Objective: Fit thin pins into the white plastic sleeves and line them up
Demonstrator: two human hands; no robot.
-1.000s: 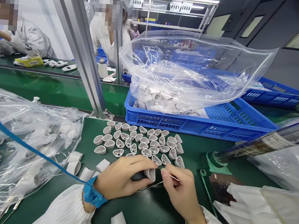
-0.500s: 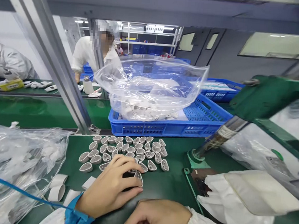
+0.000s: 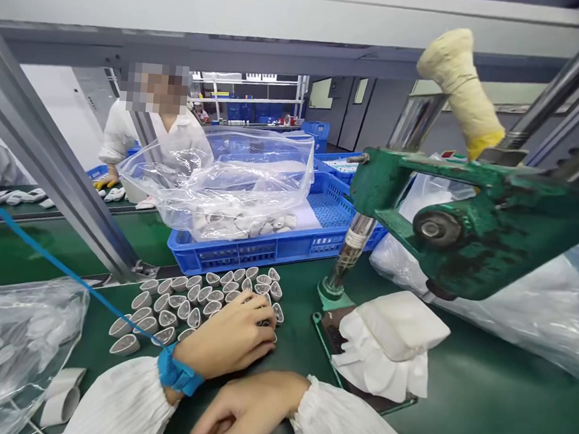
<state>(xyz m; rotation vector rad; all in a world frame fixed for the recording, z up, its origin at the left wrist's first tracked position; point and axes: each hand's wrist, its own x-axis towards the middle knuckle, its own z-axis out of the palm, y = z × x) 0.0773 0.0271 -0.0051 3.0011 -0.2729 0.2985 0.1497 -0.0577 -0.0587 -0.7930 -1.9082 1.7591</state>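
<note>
Left hand fingers clamped on dark piece beside shells; right hand fingers loosely curled, grip unclear; press untouched

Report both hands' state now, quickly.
Left hand: closed, gripping a small dark object.
Right hand: loosely curled; cannot tell whether it holds anything.

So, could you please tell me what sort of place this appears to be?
It looks like a factory assembly line for small parts, judging by the green workbench with rows of small white oval plastic shells, a blue perforated plastic crate, and a green hand-operated metal press.
</note>
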